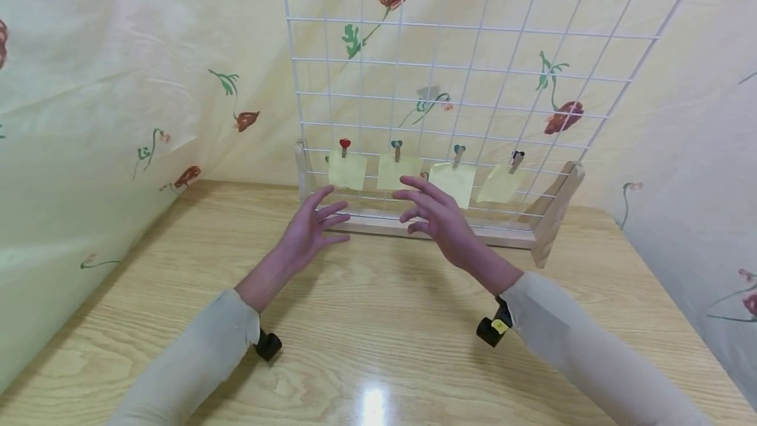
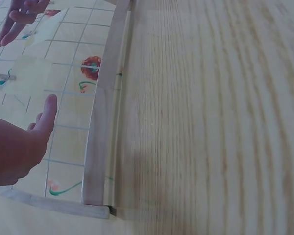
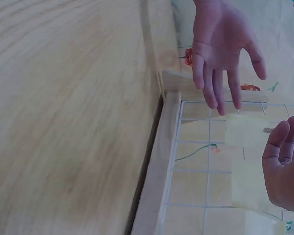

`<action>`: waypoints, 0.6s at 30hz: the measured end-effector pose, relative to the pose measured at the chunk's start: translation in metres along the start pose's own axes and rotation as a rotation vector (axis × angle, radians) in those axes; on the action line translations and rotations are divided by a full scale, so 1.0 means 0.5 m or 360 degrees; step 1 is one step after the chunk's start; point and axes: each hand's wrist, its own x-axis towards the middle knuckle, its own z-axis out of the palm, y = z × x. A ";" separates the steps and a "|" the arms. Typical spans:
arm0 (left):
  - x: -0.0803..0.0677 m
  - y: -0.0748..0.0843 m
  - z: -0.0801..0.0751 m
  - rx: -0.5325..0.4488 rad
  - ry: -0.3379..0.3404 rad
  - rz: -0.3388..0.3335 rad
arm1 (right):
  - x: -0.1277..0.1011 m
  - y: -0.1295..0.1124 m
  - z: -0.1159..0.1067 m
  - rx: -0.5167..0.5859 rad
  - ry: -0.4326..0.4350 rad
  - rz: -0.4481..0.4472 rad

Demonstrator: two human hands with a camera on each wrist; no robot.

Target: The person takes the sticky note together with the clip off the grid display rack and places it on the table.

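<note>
Both hands hover over the table in front of a white wire grid [image 1: 437, 71], holding nothing. My left hand [image 1: 307, 232] has its fingers spread and loosely bent, near the grid's lower left. Opposite it, my right hand [image 1: 440, 222] points inward with relaxed fingers, overlapping the lower middle of the grid in the head view. Several pale yellow paper notes hang in a row on the grid. The leftmost note [image 1: 347, 171] is held by a clothespin with a red heart [image 1: 345, 144]; the rightmost note [image 1: 499, 184] hangs tilted under a dark-topped clothespin [image 1: 517, 160].
A wooden base bar [image 1: 378, 224] with side feet, including the right foot [image 1: 557, 215], supports the grid at the back of the wood-grain table [image 1: 367, 307]. Floral cloth [image 1: 106, 84] hangs behind and along the sides. Each wrist carries a small black camera [image 1: 268, 346].
</note>
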 end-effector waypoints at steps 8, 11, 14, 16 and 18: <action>0.006 -0.003 -0.003 -0.0006 0.0082 -0.0027 | 0.028 -0.013 0.006 -0.0020 0.0019 0.0004; 0.010 -0.004 -0.004 -0.0002 0.0114 -0.0042 | 0.037 -0.013 0.009 -0.0025 0.0026 0.0021; 0.015 -0.004 -0.004 -0.0011 0.0151 -0.0055 | 0.047 -0.011 0.014 -0.0026 0.0028 0.0024; 0.020 -0.005 -0.004 -0.0024 0.0174 -0.0063 | 0.054 -0.009 0.018 -0.0033 0.0020 0.0012; 0.026 -0.005 -0.002 -0.0028 0.0192 -0.0073 | 0.060 -0.008 0.022 -0.0041 0.0015 -0.0004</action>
